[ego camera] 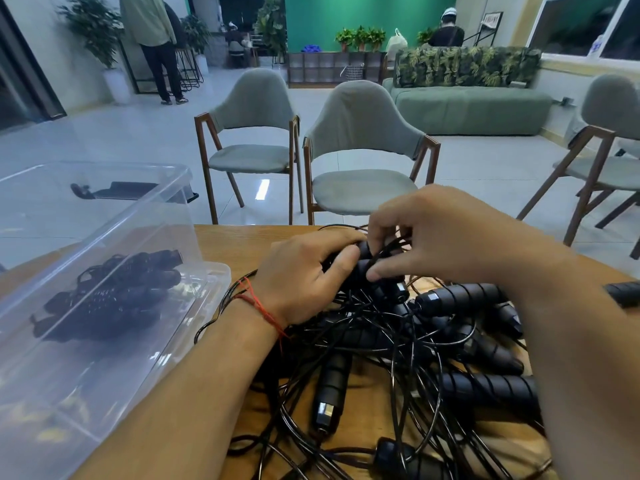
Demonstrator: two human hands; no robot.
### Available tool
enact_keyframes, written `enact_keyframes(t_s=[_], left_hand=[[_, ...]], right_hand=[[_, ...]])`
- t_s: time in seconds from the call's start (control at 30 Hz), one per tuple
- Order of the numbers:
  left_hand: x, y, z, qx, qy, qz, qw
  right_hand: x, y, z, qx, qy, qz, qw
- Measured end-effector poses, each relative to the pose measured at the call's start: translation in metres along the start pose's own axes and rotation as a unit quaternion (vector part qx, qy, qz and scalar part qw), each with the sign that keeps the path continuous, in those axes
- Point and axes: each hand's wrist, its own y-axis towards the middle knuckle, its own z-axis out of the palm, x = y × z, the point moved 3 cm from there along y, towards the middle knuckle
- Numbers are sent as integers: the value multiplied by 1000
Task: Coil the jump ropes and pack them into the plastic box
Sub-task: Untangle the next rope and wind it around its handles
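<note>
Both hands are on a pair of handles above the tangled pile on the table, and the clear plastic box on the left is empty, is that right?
Not quite: the plastic box is not empty. The head view shows a bundle of black jump ropes lying in it. The rest stands: the left hand and right hand hold handles above the tangled pile on the table.

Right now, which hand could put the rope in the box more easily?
Probably the left hand: it grips the rope handles, and the plastic box sits on its side.
</note>
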Motion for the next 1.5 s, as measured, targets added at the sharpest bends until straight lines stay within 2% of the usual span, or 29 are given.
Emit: enact_keyframes(t_s=[0.1,0.23,0.33,0.47,0.57,0.77,0.87,0.97,1.0,1.1,1.23,1.3,1.5], left_hand=[[-1,0,0,33,-43,51,997],[-7,-3,6,47,-72,99,991],[-11,-4,5,-1,-118,119,986],[-12,-10,0,-79,-167,131,974],[-10,-12,1,-99,-205,108,968],[-9,-10,-2,-130,-265,102,950],[-1,-10,-3,-183,-282,52,940],[11,-3,-4,-239,-331,-28,913],[16,-1,-4,-250,-354,-57,900],[25,3,-3,-236,-401,-115,878],[26,7,0,-228,-440,-150,856],[26,8,2,-212,-433,-156,862],[30,10,15,-158,-359,-130,911]], right_hand=[[-1,-4,-8,1,97,-2,995],[-7,-3,-3,-5,152,-3,988],[-15,-2,1,-40,211,3,977],[-22,3,13,-79,339,17,937],[-28,8,24,-89,420,40,902],[-23,20,43,-118,478,60,868],[-23,26,53,-112,471,65,873],[-20,25,59,-81,307,112,942],[-15,24,61,-78,259,122,955],[10,26,67,-93,210,116,966],[25,28,67,-118,196,101,968],[25,28,63,-124,207,106,965],[18,27,57,-121,247,169,947]])
